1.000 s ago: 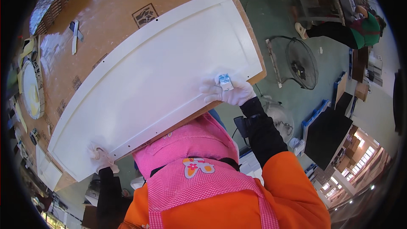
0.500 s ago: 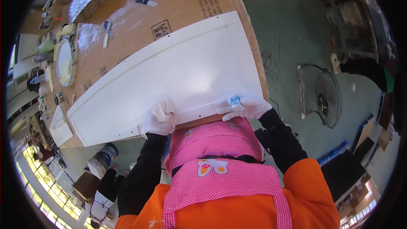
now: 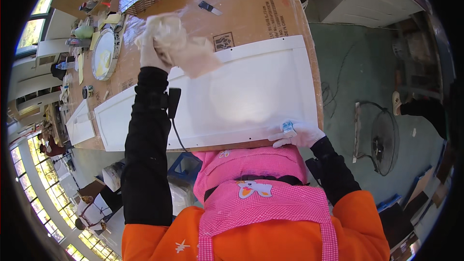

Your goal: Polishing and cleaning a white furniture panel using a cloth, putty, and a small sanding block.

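Note:
My left hand (image 3: 157, 48), in a white glove, is closed on a beige cloth (image 3: 198, 57). It is raised over the far edge of a large white panel (image 3: 232, 94), the cloth hanging toward the panel and blurred by motion. The panel is long, with a raised border and small dark holes along its edges. At its near right edge rests my gloved right hand (image 3: 305, 135), a small blue-and-white piece (image 3: 288, 129) held at its fingers. What that piece is I cannot make out.
Brown cardboard under film covers the table (image 3: 193, 24). A dark-handled scraper (image 3: 210, 8) lies beyond the panel, and a round tub (image 3: 104, 55) stands at left beside a small white panel (image 3: 81, 123). On the floor at right is a fan (image 3: 383, 142); another person's leg (image 3: 420, 111) shows near it.
My left hand has lifted from the panel's near edge and swung away, up and to the left, with the cloth now spread out. My right hand stays at the near right edge.

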Available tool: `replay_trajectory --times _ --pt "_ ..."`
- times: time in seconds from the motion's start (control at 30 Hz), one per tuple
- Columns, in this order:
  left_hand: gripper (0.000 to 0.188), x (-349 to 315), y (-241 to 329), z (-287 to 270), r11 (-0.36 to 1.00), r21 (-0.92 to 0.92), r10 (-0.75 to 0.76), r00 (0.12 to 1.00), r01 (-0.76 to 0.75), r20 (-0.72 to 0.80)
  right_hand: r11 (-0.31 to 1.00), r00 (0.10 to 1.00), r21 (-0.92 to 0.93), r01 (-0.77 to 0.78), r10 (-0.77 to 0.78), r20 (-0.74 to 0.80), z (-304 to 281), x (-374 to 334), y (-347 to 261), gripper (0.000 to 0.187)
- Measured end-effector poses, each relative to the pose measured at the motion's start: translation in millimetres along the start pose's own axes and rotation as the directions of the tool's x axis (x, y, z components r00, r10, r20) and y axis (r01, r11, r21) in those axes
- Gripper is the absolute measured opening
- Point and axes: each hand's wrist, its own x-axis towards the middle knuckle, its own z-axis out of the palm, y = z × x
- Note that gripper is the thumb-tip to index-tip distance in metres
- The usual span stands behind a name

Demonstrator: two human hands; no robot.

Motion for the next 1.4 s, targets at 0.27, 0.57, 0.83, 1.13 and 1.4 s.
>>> replay_trajectory --times 0.27,0.57,0.83,1.13,1.4 --pt "0.059 39.3 60.5 -159.3 0.27 0.962 0.066 0.998 -0.036 0.019 0.95 0.948 -0.009 0.312 -0.312 -0.061 30.4 12.5 28.2 0.049" --pt "0.059 6.3 75.4 -288.2 -0.435 0.849 -0.017 0.946 -0.299 0.324 0.981 0.942 -0.114 0.155 -0.182 -0.283 107.4 75.5 154.6 0.024" --pt "0.058 25.2 88.3 -283.6 -0.405 0.862 -0.227 0.947 -0.305 0.229 0.979 0.935 -0.04 0.2 -0.203 -0.291 148.2 168.8 217.9 0.025" --pt "0.05 1.9 71.8 -302.1 -0.313 0.889 -0.028 0.939 -0.334 0.342 0.916 0.862 -0.338 0.216 -0.342 -0.374 179.6 142.1 198.2 0.029" --pt "0.067 -70.3 37.3 -334.8 -0.342 0.839 0.19 0.843 -0.424 0.503 0.307 0.174 -0.95 0.06 -0.94 -0.293 203.3 79.0 39.7 0.032"
